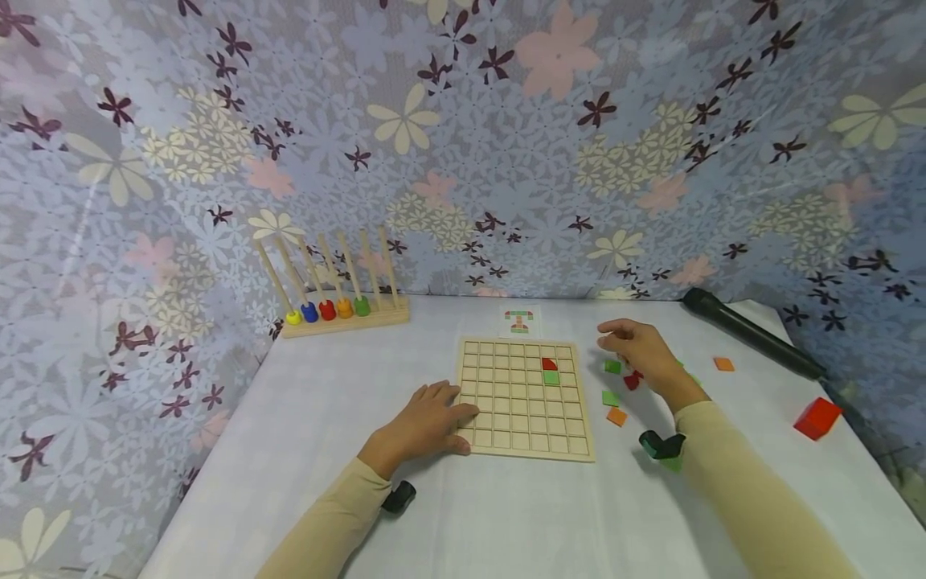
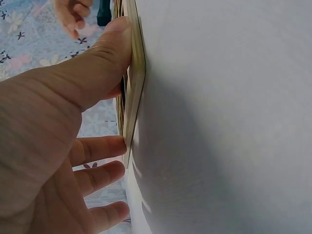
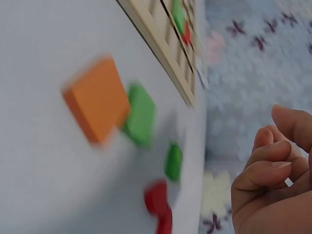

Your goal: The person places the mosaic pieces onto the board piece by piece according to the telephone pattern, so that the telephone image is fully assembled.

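A wooden grid board (image 1: 521,422) lies flat on the white-covered table. In its upper right part, a red quarter-round tile (image 1: 550,364) sits directly behind a light green square tile (image 1: 551,378). My left hand (image 1: 427,422) rests at the board's left edge, thumb against the rim and the other fingers spread. Above the loose tiles right of the board hovers my right hand (image 1: 640,350), fingers loosely bent, nothing visible in them. Near it lie a dark green tile (image 1: 612,367), a red piece (image 1: 633,380), a light green tile (image 1: 611,398) and an orange tile (image 3: 100,100).
Behind the board lies a pattern card (image 1: 519,322). A wooden peg rack (image 1: 347,320) with coloured beads stands at the back left. To the right are an orange tile (image 1: 724,364), a red block (image 1: 818,418) and a long black rod (image 1: 752,334). Floral cloth hangs behind.
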Motion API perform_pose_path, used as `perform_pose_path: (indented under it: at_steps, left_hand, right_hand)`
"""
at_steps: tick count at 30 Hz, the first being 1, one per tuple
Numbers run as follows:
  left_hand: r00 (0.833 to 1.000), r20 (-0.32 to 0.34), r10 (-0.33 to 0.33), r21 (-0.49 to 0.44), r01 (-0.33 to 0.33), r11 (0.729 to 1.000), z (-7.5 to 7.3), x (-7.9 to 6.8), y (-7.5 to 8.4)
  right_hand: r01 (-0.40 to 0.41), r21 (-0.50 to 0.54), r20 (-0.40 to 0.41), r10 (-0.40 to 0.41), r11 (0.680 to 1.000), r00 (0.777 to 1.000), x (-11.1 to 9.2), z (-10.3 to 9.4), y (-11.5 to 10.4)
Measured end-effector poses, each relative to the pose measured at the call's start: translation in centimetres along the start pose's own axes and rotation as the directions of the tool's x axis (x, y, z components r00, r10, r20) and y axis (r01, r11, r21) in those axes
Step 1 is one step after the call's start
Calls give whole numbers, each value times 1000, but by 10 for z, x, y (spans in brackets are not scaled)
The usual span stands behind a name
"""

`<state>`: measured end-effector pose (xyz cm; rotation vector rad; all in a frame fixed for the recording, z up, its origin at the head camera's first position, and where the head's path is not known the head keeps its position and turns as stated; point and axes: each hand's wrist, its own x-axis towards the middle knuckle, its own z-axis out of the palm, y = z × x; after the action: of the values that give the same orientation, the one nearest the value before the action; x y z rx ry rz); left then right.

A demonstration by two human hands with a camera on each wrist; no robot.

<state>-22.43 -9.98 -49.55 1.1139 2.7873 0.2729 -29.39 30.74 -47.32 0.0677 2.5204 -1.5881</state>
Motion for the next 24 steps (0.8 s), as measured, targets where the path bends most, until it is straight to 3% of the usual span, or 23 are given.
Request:
perform_pose_path:
  at_steps: [4, 15, 20, 24]
  left_hand:
    - [1000, -3, 6, 7, -6, 1000, 1, 0, -1]
    - [1000, -22, 14, -2, -14, 1000, 3, -2, 0]
    - [1000, -21, 11, -11, -12, 1000, 3, -3, 0]
    - [1000, -22, 14, -12, -14, 1000, 3, -2, 0]
  right_hand:
    - [9, 32, -55, -7, 999, 998, -7, -28, 6]
    - [-65, 129, -188, 89, 990, 978, -26, -84, 39]
    - [-126, 179, -190, 160, 976, 969, -30, -98, 61]
    - [-171, 134, -180, 194, 976, 964, -31, -99, 79]
